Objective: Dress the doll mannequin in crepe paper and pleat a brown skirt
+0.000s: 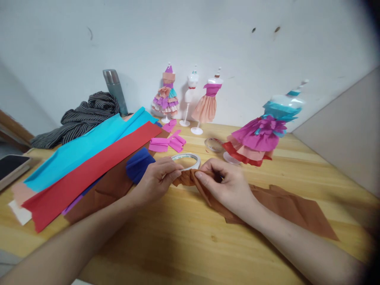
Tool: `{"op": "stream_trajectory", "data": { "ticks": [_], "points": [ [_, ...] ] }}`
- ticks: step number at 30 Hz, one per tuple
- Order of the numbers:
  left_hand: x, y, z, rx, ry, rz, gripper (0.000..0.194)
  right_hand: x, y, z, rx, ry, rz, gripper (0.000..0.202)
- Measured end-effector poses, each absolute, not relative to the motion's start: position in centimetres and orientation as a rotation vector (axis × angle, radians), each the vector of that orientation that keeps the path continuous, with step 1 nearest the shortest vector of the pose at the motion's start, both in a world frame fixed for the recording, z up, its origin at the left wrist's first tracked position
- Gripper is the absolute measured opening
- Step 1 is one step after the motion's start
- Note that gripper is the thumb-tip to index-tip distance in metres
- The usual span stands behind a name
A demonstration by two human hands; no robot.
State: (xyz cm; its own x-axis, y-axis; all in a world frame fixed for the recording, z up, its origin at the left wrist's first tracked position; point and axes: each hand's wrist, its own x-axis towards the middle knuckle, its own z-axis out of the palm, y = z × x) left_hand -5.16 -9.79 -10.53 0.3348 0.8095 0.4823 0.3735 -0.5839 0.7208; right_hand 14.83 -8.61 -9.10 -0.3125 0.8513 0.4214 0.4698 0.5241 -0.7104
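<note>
Between my two hands is a strip of brown crepe paper (292,208), gathered into small pleats along its upper edge. My left hand (158,176) pinches the gathered end between thumb and fingers. At the other side of the pleats, my right hand (227,182) pinches the same paper, and the flat rest of the strip runs under my right wrist to the right. Just behind the pleats lies a roll of tape (194,157), white on its outside, partly hidden by my fingers and the paper.
Stacked crepe paper sheets, a red one (95,170) among them, lie at left beside a blue piece (139,164) and pink scraps (168,143). Several mini mannequins stand behind, one in a layered dress (261,136). A second tape roll (213,144), flask (115,89), striped cloth (89,113) and phone (13,168) are around.
</note>
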Motion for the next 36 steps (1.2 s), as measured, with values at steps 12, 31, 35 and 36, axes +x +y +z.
{"op": "stream_trajectory", "data": {
  "ticks": [12, 31, 35, 36],
  "points": [
    [-4.9, -10.0, -10.9, 2.075, 1.041, 1.143, 0.034, 14.9, -8.2, -9.7, -1.075, -1.962, 0.551, 0.025],
    [-5.0, -9.4, -11.9, 1.977, 1.154, 1.155, 0.031, 14.4, -8.2, -9.7, -1.089, -1.826, 0.897, 0.024],
    [-5.1, -9.5, -11.9, 1.968, 1.149, 1.117, 0.032, 14.3, -8.8, -9.4, -1.055, -1.863, 0.832, 0.025],
    [-5.1, -9.5, -11.8, 1.963, 1.143, 1.097, 0.034, 14.2, -9.0, -9.4, -1.042, -1.882, 0.810, 0.025]
  ]
}}
